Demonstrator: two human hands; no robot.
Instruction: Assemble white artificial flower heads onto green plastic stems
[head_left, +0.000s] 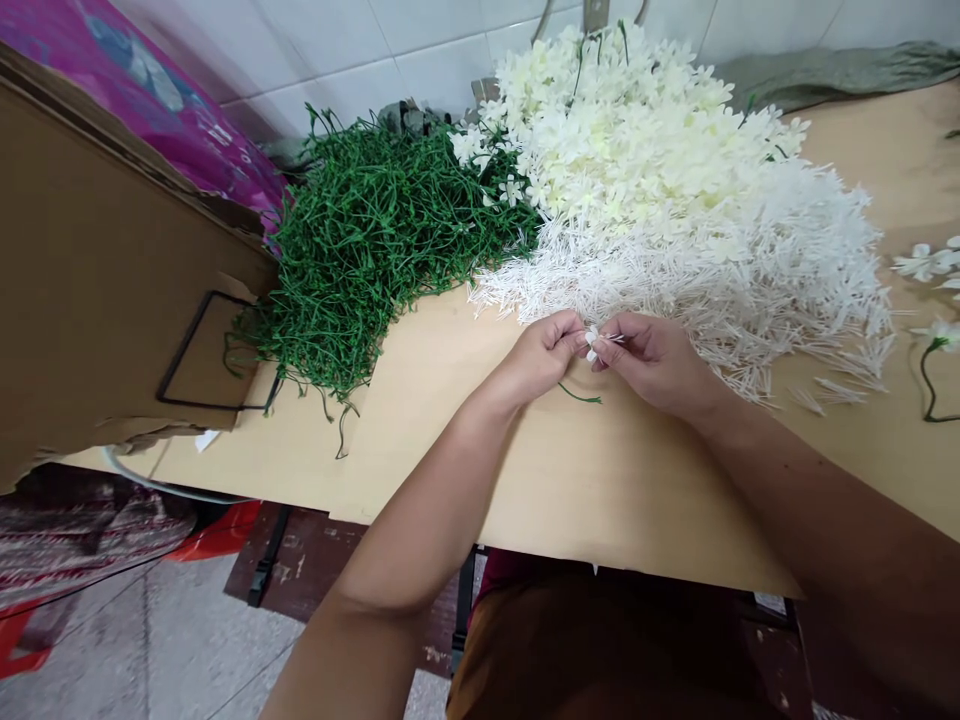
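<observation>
My left hand (541, 357) and my right hand (651, 362) meet over the wooden table (570, 480), fingers pinched together. Between them sits a small white artificial flower (592, 342) with a thin white spike pointing right. A green stem (579, 396) trails down from under my left hand, which pinches it. My right hand pinches the flower and spike. Just behind the hands lies a heap of white plastic spikes (750, 270). Behind that is a pile of white flower heads (637, 130), and to the left a pile of green stems (367, 240).
A large cardboard box (97, 270) with a black wire handle stands at the left. Finished flowers on green stems (934, 300) lie at the right edge. A tiled wall and grey cloth (825, 70) run behind. The table's near edge is close to my lap.
</observation>
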